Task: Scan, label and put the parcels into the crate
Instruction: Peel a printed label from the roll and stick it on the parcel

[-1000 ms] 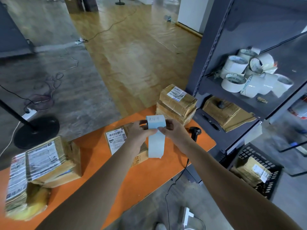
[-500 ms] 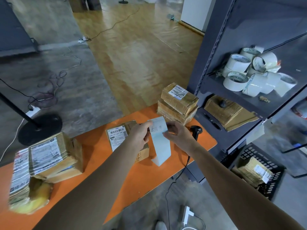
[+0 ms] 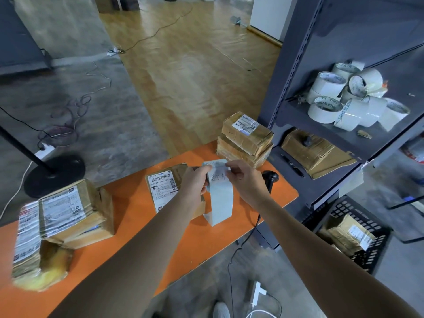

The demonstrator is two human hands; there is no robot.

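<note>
I am pinching the label strip (image 3: 221, 196) between left hand (image 3: 195, 181) and right hand (image 3: 247, 182), next to the parcel (image 3: 161, 187) by the table (image 3: 128, 203)'s far edge, readying a label to peel.

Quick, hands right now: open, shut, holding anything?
Left hand: pinching the label strip near its top.
Right hand: pinching the same label strip's top edge.

Tape rolls (image 3: 321, 114) — "MADE IN CHINA", parcel label (image 3: 161, 183) — "240 247 402 060"
</note>
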